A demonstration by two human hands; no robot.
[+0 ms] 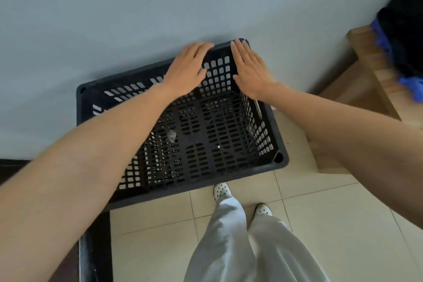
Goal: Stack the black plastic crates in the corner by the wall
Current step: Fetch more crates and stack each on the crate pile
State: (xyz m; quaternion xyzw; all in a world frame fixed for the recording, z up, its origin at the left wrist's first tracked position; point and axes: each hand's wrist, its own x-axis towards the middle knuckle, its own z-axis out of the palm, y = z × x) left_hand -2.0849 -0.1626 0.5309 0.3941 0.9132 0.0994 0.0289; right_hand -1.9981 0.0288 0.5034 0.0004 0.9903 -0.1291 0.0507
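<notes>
Black rectangular perforated plastic crate (183,191), its far rim directly under the fingertips, the pale grey wall (137,7) just beyond them. Left hand (186,68) and right hand (251,71) rest flat on that rim (fingers straight, pressed together, thumbs apart).

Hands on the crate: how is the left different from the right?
The left hand lies on the far rim of the crate, fingertips bending over it; the right hand lies flat along the right rim, fingers straight. Both touch the crate near its far right corner.
</notes>
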